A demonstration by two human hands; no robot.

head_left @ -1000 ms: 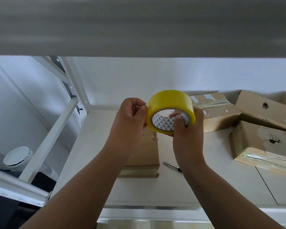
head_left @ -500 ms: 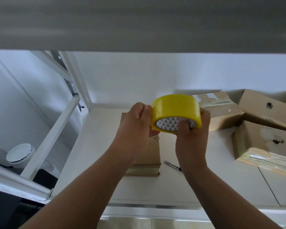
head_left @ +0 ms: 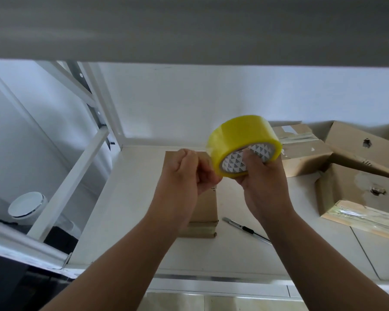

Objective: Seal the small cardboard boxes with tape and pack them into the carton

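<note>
we're looking down at a pale table (head_left: 130, 209), and both hands are raised over it in the middle of the frame. the right hand (head_left: 263, 182) grips the yellow roll of tape (head_left: 243, 144), its fingers curled through the patterned core and its thumb hidden behind the roll. the roll is held up in the air, tilted, its open face turned toward us, a little blurred. the left hand (head_left: 184, 176) is closed tight, fingertips pinched against the lower left rim of the roll. whether a loose end of tape sits between those fingers, we cannot tell.

under the left hand a small brown box (head_left: 204, 207) lies flat on the table, and the hand and forearm cover most of its middle, so we cannot see the top seam. just right of the box's near end a slim cutter (head_left: 245, 230) lies on the table at a slant, partly hidden by the right forearm.

on the right of the frame there's a cluster of cardboard boxes. one with strips of tape (head_left: 301, 153) sits behind the roll, touching the wall. a second with a hole in its top (head_left: 364, 144) leans over a third (head_left: 355, 194), which also has a torn hole and shiny tape along its near edge.

across the top runs the grey underside of a shelf (head_left: 189, 28), cutting off everything above. at left, white frame bars (head_left: 72, 182) cross in front of a round white lid (head_left: 26, 204) down in the lower left.
</note>
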